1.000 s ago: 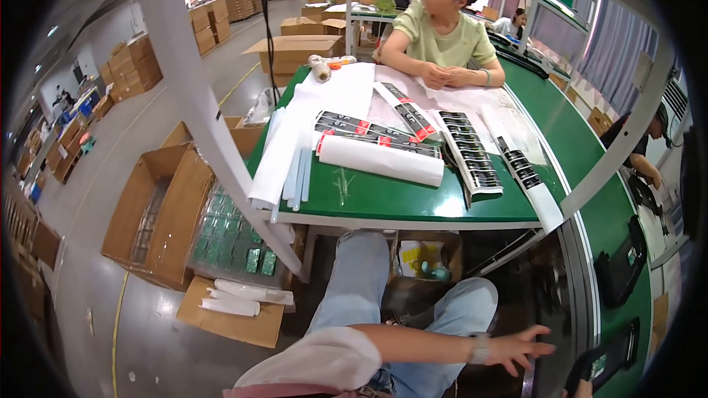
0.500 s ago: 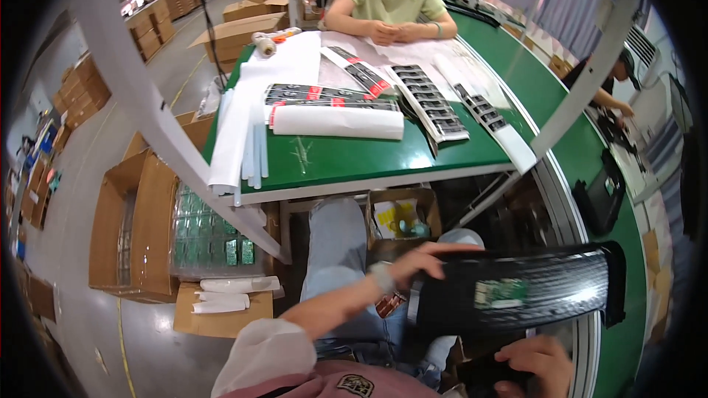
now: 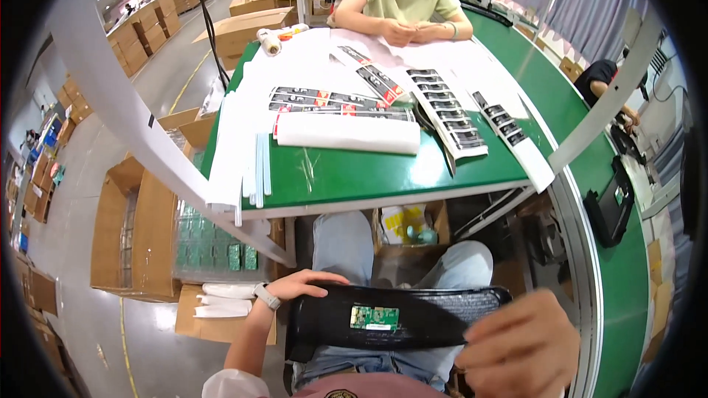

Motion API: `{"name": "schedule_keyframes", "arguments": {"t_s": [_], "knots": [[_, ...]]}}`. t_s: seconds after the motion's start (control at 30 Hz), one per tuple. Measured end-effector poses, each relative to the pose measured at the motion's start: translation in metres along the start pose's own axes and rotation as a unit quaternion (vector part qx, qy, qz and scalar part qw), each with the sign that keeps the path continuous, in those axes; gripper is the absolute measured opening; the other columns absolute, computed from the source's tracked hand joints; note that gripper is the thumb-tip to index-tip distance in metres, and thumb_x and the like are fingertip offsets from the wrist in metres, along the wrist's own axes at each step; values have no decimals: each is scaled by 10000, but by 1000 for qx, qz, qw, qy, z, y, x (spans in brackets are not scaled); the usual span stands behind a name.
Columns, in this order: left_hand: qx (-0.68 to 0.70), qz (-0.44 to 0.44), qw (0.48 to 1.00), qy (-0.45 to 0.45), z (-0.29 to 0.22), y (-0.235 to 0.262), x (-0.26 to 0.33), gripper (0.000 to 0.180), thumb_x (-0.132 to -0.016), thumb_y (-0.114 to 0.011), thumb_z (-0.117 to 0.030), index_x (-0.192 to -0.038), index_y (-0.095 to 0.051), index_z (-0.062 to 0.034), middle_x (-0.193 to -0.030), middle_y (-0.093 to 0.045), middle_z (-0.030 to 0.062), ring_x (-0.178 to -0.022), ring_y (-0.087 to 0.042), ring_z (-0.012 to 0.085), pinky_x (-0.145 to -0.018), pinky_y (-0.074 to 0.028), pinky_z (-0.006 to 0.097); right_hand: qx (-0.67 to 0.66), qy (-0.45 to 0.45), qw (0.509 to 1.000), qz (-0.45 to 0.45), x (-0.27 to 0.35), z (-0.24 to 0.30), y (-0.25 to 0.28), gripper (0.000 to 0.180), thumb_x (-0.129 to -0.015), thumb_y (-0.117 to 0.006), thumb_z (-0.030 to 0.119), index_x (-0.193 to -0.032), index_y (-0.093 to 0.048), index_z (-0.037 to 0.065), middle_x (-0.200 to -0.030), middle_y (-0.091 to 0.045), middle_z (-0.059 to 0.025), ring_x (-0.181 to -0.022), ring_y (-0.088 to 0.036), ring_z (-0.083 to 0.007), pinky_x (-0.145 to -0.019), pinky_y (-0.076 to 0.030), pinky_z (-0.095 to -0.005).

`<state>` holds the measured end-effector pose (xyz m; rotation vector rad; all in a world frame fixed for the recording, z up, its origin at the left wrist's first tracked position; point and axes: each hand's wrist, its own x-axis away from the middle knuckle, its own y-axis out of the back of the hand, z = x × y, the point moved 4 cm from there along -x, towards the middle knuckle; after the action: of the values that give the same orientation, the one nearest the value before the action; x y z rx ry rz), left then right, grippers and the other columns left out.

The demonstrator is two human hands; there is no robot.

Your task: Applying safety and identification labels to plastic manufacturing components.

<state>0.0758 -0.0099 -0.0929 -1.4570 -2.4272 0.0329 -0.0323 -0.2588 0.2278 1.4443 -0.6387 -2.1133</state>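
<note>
Across my lap lies a long black plastic housing (image 3: 428,309) with a curved shape. A small green circuit board (image 3: 387,315) sits on its inner face, left of its middle. My left hand (image 3: 304,285) grips the housing's far edge near the left end, its fingers along the rim. Over the right end hovers my right hand (image 3: 520,339), with bent fingers smeared by motion. Whether it touches the housing or holds something small I cannot tell.
Ahead stands a green table (image 3: 346,169) with sticker sheets (image 3: 446,114) and a white roll (image 3: 346,134). Across it sits a person (image 3: 402,0). At right, a conveyor (image 3: 616,265) carries another black housing (image 3: 611,203). Open cardboard boxes (image 3: 155,228) stand on the left; a white post (image 3: 133,96) rises nearby.
The black housing has moved left and settled across my lap, my left hand moving left with it. My right hand has risen from below the housing to over its right end.
</note>
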Motion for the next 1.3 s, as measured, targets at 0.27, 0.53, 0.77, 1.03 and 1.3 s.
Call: {"name": "schedule_keyframes", "arguments": {"t_s": [0.27,0.53,0.77,1.03,1.3], "knots": [[-549,-267,779,-147,-87,-15,12,260,-802,-715,-234,-974,-691,-41,-952,-679,111,-900,-636,277,-786,-512,362,488,-207,847,47,20,-258,-43,382,-732,-768,215,-1079,-654,106,-1292,-525,-142,-1267,-477,-313,-983,-421,-531],[-615,-411,594,-316,-171,-40,8,270,-730,-720,-96,-996,-680,-69,-1013,-655,101,-931,-645,280,-769,-518,392,578,21,809,-104,44,-215,-52,197,-742,-742,105,-937,-726,87,-985,-649,-23,-911,-626,-208,-926,-427,-437],[-706,-416,536,-203,-205,-29,-23,524,-761,-742,-172,-1264,-605,-123,-1072,-652,104,-873,-662,256,-728,-518,342,598,0,789,-142,54,-176,-48,122,-786,-761,152,-907,-744,159,-1037,-671,-2,-970,-627,-203,-993,-378,-437],[-573,-716,397,49,-237,54,39,513,-901,-625,-250,-1323,-463,-8,-1046,-604,148,-872,-650,328,-644,-534,424,501,-199,835,-109,39,-212,-40,477,-744,-712,91,-1211,-615,105,-1209,-558,-135,-1180,-532,-314,-945,-403,-457],[-624,-703,308,145,-224,73,26,549,-887,-635,-285,-1331,-477,-5,-1404,-481,182,-1343,-417,335,-1062,-365,507,442,-230,861,-101,21,-288,-64,460,-777,-730,190,-1201,-605,65,-1214,-592,-118,-1260,-499,-278,-959,-428,-455]]}}
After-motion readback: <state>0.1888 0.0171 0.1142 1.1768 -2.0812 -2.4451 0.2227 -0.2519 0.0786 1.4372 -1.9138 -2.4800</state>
